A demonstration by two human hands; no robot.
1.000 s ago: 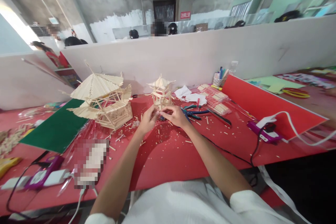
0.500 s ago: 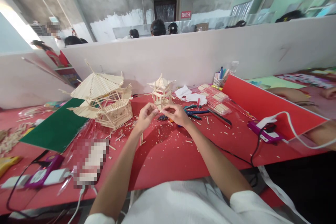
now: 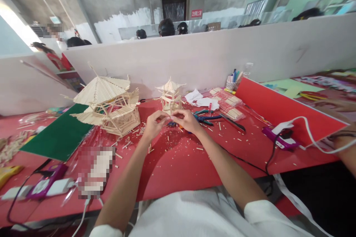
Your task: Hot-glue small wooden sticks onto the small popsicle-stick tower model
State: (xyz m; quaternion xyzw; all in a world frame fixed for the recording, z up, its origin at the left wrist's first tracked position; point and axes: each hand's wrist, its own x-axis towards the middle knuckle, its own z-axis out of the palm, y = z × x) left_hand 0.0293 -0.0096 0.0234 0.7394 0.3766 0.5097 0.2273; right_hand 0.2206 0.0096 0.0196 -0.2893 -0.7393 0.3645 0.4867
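Observation:
My left hand (image 3: 156,123) and my right hand (image 3: 185,121) meet fingertip to fingertip over the red tabletop (image 3: 178,170). Both are closed in a pinch, and whatever lies between the fingers is too small to make out. Just behind them stands a small pavilion model (image 3: 171,96) built of thin wooden sticks; its base is partly hidden by my fingers. A larger stick pavilion model (image 3: 107,105) is to the left. Beside my right hand lie pliers (image 3: 207,118) with dark blue and teal handles.
Wood scraps litter the table. Packs of sticks (image 3: 229,105), white tissue (image 3: 201,100) and a pen holder (image 3: 233,79) are at the back right. A green board (image 3: 57,137) lies left, a red board (image 3: 286,113) leans right. Another person's arm (image 3: 346,152) is at the right edge.
My hands stay almost in place, with fingertips shifting slightly. At the right, the other person's arm has moved, and yellow-handled tool shapes now show behind the red board.

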